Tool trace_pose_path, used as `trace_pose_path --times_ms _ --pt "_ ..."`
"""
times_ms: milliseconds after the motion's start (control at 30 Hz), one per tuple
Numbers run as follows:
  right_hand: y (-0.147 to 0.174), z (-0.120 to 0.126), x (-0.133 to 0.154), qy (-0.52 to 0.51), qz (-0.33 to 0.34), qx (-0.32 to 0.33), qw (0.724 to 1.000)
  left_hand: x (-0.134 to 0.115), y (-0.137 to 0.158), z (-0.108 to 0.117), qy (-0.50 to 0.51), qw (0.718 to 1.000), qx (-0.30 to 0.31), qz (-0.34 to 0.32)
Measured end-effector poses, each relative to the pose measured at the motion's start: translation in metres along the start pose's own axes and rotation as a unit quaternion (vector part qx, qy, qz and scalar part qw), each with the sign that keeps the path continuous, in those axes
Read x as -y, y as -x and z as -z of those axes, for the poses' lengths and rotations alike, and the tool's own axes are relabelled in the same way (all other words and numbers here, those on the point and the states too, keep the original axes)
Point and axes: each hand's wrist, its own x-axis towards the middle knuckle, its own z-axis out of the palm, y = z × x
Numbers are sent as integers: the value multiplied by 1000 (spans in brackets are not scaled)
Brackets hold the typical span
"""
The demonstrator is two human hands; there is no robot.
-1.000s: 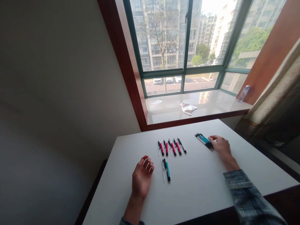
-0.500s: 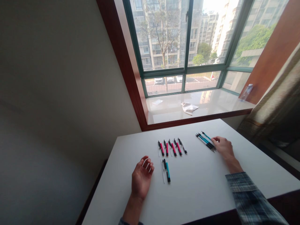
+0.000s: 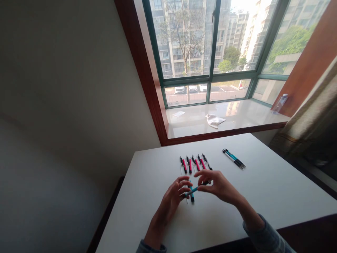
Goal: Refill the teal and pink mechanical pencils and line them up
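Note:
My right hand pinches a teal ballpoint pen with dark ends, held slanted above the table. Close by on the left, my left hand has its fingers spread and slightly curled around the pen's lower end; whether they touch it I cannot tell. Below the hands lie the parts of a teal pen, including a teal barrel and a thin refill, partly hidden. Behind them is a row of taken-apart pens with pink barrels, black pieces and refills, its right part partly covered by my right hand.
Several whole pens, teal and white with black grips, lie together at the right on the white table. Beyond the table, the window sill bears a crumpled white cloth, a paper and a clear bottle.
My right hand has left the pen group and moved left with one teal pen. My left hand has shifted right and up towards it. The view has tilted slightly.

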Motion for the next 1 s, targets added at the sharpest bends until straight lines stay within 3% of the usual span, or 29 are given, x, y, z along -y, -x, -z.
trace_pose_path --times_ms 67,133,233,333,433,533,600,1000 --pt "-3 -18 10 -2 -3 8 1000 -1 3 -4 -71 996 37 26" --pt "-8 -27 11 -11 -7 0 1000 0 4 -4 -131 990 33 30" --pt "-15 -30 0 -54 -10 -38 998 2 2 0 -188 982 -16 8" --pt "-20 -30 -18 -37 -19 -146 988 7 -1 5 -230 970 -68 -33" --pt "-22 -34 -35 -5 -25 -202 979 10 -3 7 -324 934 -121 -84" --pt "-24 -40 -45 -19 -24 -185 982 11 -3 7 -414 892 -140 -115" --pt "-25 -42 -46 -27 -27 -179 983 13 -4 7 -441 879 -129 -126" --pt "-25 -41 -51 -22 -21 -160 987 16 -6 11 -471 860 -105 -165"
